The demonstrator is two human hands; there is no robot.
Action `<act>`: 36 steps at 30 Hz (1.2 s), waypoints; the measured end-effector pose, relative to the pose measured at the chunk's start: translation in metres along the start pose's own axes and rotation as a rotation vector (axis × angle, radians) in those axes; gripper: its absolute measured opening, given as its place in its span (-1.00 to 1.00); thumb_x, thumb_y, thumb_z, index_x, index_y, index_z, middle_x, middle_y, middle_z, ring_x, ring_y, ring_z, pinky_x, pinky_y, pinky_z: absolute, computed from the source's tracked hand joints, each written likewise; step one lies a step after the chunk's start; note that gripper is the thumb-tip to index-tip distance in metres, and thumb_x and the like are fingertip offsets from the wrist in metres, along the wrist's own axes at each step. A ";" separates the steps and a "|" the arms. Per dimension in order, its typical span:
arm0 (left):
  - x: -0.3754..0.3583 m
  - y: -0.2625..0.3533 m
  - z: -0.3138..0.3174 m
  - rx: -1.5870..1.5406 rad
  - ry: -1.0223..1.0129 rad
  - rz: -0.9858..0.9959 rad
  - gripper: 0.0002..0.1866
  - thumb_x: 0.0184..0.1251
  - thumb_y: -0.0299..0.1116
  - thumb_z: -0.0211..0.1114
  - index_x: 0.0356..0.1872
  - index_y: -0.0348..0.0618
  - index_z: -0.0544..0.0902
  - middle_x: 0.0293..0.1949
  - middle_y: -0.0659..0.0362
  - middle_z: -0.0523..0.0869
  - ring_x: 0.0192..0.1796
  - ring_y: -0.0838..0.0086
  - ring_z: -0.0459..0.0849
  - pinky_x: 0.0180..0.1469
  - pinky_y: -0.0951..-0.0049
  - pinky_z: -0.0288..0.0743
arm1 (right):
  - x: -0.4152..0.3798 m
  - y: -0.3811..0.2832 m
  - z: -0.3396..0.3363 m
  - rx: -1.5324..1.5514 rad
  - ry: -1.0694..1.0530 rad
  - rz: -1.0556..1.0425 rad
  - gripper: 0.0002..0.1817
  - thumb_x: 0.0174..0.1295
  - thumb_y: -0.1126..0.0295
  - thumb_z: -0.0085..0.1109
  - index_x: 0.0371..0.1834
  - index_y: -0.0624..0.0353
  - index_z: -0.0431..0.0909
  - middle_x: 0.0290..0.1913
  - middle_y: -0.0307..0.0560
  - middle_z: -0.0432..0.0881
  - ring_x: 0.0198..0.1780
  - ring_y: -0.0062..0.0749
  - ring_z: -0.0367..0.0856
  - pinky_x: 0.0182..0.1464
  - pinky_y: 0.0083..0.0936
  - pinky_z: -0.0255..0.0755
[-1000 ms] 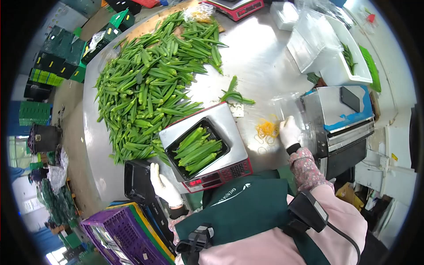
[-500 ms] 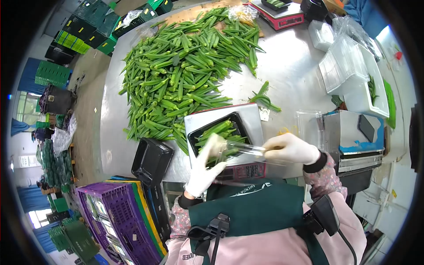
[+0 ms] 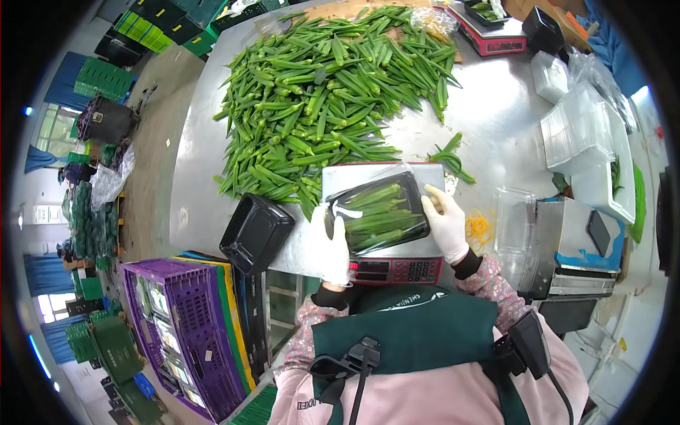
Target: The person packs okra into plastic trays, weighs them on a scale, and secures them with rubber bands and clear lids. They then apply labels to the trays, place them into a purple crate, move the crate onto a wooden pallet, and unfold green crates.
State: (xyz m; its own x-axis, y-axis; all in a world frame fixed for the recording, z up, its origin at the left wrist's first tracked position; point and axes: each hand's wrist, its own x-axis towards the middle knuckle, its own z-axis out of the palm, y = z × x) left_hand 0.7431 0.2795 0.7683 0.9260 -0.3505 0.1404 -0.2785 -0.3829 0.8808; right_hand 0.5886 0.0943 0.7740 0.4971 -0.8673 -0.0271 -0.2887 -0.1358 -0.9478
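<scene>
A black tray of okra (image 3: 379,216), now under a clear lid, sits tilted on the plate of a red scale (image 3: 418,271). My white-gloved left hand (image 3: 331,244) grips the tray's left edge. On the opposite side, my gloved right hand (image 3: 446,221) has thumb and fingers on the tray's upper right edge. Behind the scale lies a large pile of okra (image 3: 312,106). A few loose okra (image 3: 453,159) rest to the right of the pile.
Empty black trays (image 3: 256,232) stand left of the scale, above a purple crate (image 3: 198,319). Rubber bands (image 3: 480,225) and a clear lid (image 3: 515,216) lie right of it. Farther right is a white bin (image 3: 620,170); a second scale (image 3: 492,41) is at the back.
The clear lid has moved from between my hands onto the okra tray. My right hand has come left to the tray's edge, and my left hand now holds its left side. The view has shifted.
</scene>
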 end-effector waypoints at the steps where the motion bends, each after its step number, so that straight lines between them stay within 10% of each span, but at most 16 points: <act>1: -0.002 -0.005 0.000 0.000 0.005 -0.003 -0.53 0.31 -0.40 0.30 0.24 -0.25 0.53 0.08 -0.12 0.63 0.15 0.09 0.58 0.24 0.22 0.40 | -0.002 0.001 -0.001 -0.151 0.013 -0.072 -0.66 0.25 0.35 0.31 0.08 0.20 0.63 -0.37 -0.15 0.59 -0.43 -0.52 0.53 -0.29 -0.57 0.46; 7: -0.006 -0.037 0.003 0.079 -0.147 -0.104 -0.52 0.54 -0.33 0.02 0.36 -0.42 0.38 0.30 -0.16 0.52 0.34 0.20 0.49 0.36 0.40 0.29 | -0.026 -0.009 0.003 -0.346 0.010 -0.184 -0.66 0.26 0.35 0.27 0.09 0.17 0.61 -0.26 -0.05 0.60 -0.31 -0.23 0.64 -0.22 -0.39 0.52; 12: -0.001 -0.037 0.001 0.242 -0.125 0.063 -0.47 0.56 -0.34 -0.05 0.48 -0.24 0.24 0.11 -0.09 0.63 -0.20 0.34 0.54 -0.04 0.45 0.44 | -0.030 -0.002 0.015 -0.207 -0.073 -0.322 -0.46 0.34 0.56 0.02 0.42 0.25 0.31 0.31 0.22 0.43 0.26 0.09 0.45 0.30 -0.26 0.32; 15: 0.002 -0.028 -0.001 0.225 -0.193 0.010 -0.47 0.56 -0.36 -0.09 0.50 -0.22 0.21 0.15 -0.11 0.60 -0.22 0.31 0.53 -0.06 0.44 0.44 | -0.025 0.007 0.017 -0.261 -0.073 -0.414 -0.47 0.34 0.54 0.01 0.41 0.25 0.32 0.32 0.20 0.43 0.25 0.06 0.46 0.30 -0.25 0.32; 19: 0.014 -0.031 -0.001 0.188 -0.208 0.032 -0.50 0.57 -0.36 -0.14 0.48 -0.23 0.25 0.32 -0.07 0.49 0.22 0.22 0.55 0.28 0.46 0.34 | -0.017 0.008 0.018 -0.294 -0.107 -0.403 -0.47 0.35 0.52 -0.01 0.42 0.23 0.32 0.31 0.20 0.45 0.24 0.02 0.46 0.29 -0.26 0.32; 27: 0.020 -0.010 -0.016 0.099 -0.223 0.053 -0.48 0.43 -0.39 0.13 0.40 -0.09 0.40 0.22 -0.09 0.59 0.14 0.07 0.62 0.21 0.25 0.45 | -0.031 0.012 0.006 -0.190 -0.118 -0.364 -0.51 0.38 0.54 -0.08 0.39 0.34 0.32 0.33 0.19 0.44 0.35 -0.02 0.40 0.40 -0.32 0.21; 36: 0.014 -0.003 0.002 0.054 -0.410 0.066 -0.48 0.46 -0.51 -0.05 0.43 -0.31 0.29 0.44 -0.04 0.35 0.49 0.23 0.28 0.52 0.35 0.06 | -0.046 0.015 -0.004 -0.081 -0.011 -0.255 -0.49 0.36 0.56 -0.05 0.39 0.38 0.27 0.35 0.29 0.38 0.41 0.07 0.33 0.45 -0.28 0.17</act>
State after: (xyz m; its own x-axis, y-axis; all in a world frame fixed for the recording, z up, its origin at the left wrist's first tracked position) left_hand 0.7563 0.2743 0.7671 0.7303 -0.6831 -0.0057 -0.3570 -0.3887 0.8494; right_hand 0.5586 0.1302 0.7624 0.5705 -0.7951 0.2056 -0.2174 -0.3876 -0.8959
